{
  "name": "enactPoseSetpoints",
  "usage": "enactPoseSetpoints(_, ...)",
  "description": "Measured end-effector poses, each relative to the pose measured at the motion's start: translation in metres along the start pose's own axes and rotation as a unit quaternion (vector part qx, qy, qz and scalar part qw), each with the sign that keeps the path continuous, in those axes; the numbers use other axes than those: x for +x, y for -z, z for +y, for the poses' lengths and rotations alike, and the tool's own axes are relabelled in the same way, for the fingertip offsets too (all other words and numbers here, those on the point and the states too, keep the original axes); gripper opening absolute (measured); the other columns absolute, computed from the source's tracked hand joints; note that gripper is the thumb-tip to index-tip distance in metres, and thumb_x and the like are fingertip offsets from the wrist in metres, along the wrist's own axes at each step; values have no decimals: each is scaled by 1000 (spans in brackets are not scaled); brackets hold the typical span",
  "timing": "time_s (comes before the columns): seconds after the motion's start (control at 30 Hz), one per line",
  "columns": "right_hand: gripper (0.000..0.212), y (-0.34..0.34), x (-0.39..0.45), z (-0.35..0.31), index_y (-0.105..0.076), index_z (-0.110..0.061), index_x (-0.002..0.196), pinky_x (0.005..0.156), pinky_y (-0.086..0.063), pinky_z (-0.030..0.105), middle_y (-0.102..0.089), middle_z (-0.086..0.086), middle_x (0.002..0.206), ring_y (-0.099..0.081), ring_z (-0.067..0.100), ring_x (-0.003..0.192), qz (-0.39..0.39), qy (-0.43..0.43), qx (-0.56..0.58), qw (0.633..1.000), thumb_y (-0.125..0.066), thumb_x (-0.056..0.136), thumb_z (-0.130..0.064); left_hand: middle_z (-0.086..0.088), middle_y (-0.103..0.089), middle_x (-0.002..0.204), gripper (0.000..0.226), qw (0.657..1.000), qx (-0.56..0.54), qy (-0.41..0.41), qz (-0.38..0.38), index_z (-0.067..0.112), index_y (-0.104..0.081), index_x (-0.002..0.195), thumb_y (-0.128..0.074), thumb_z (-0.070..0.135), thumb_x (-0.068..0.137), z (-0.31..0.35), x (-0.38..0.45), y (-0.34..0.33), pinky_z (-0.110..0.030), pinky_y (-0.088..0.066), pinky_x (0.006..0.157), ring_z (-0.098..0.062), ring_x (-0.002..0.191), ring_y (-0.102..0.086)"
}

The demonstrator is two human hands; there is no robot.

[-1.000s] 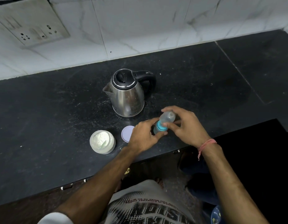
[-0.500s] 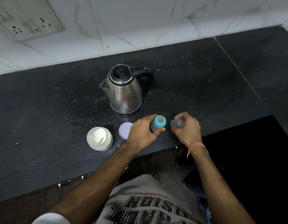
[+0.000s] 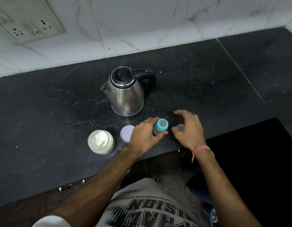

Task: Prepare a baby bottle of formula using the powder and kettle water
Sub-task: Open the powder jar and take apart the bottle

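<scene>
The left hand's fingers and thumb curl round the body of the baby bottle, which stands upright on the black table near its front edge, its blue collar and teat on top. The right hand hovers just beside the bottle, its fingers spread and loosely bent, gripping nothing; under them the clear bottle cap sits on the table, and whether the thumb touches it cannot be told. A pink thread bracelet circles the right wrist. Left of the left hand, partly hidden by it, a pale round lid lies flat near the front edge. Further left along that edge stands an open tub of white powder with a green scoop handle showing in it. Behind the bottle, toward the middle of the table, stands the steel kettle, lid closed, black handle to the right, spout to the left. A white marble-tiled wall rises along the back edge, with a switch and socket plate at its left.
</scene>
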State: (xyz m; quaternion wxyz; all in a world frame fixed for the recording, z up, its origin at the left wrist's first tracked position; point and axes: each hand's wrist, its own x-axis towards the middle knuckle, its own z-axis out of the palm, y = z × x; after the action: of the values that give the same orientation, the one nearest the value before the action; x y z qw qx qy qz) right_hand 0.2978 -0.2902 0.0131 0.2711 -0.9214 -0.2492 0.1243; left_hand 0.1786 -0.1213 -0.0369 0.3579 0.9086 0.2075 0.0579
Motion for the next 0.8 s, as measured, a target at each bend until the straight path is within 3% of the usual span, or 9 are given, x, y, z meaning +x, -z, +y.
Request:
enactPoseSetpoints(0.1, 47, 11, -14, -29, -64, -34, 131, 93, -53, 32, -68, -19, 119, -62, 6, 111, 56, 31, 39, 997, -75, 86, -34, 9, -74, 135, 64, 1000, -5, 6, 2, 31, -68, 144, -86, 60, 89, -1, 2, 2, -41, -61, 95, -15, 117, -72)
enactPoseSetpoints(0.23, 51, 2, -16, -52, -64, -38, 132, 88, -58, 38, -65, -16, 122, -67, 10, 105, -30, 49, -82, 995, -78, 87, -58, 8, -74, 129, 52, 1000, 3, 6, 2, 31, -71, 138, -83, 44, 89, 1, 3, -1, -39, -59, 89, -18, 111, -73)
enactPoseSetpoints(0.43, 44, -11, -10, -72, -68, -26, 124, 91, -62, 43, -69, -5, 119, -72, 21, 106, -13, 35, -172, 984, -86, 88, -45, 8, -75, 123, 46, 1000, 6, 5, 7, 28, -74, 134, -80, 38, 89, -1, 5, -4, -34, -54, 83, -18, 106, -73)
enactPoseSetpoints(0.6, 42, -6, -8, -78, -70, -24, 123, 94, -61, 42, -72, -4, 116, -73, 21, 107, -32, 49, -185, 981, -85, 90, -45, 8, -71, 111, 60, 999, 17, -34, -13, 28, -73, 133, -56, 62, 86, -7, 4, -2, -35, -51, 75, -12, 94, -65)
enactPoseSetpoints(0.8, 44, 1, -5, -83, -69, -25, 132, 93, -58, 39, -77, 2, 114, -74, 24, 107, -57, 59, -222, 972, -79, 96, -47, 9, -69, 113, 51, 999, -2, -40, -21, 28, -71, 142, -79, 48, 95, -11, 6, -2, -35, -56, 81, -11, 97, -66)
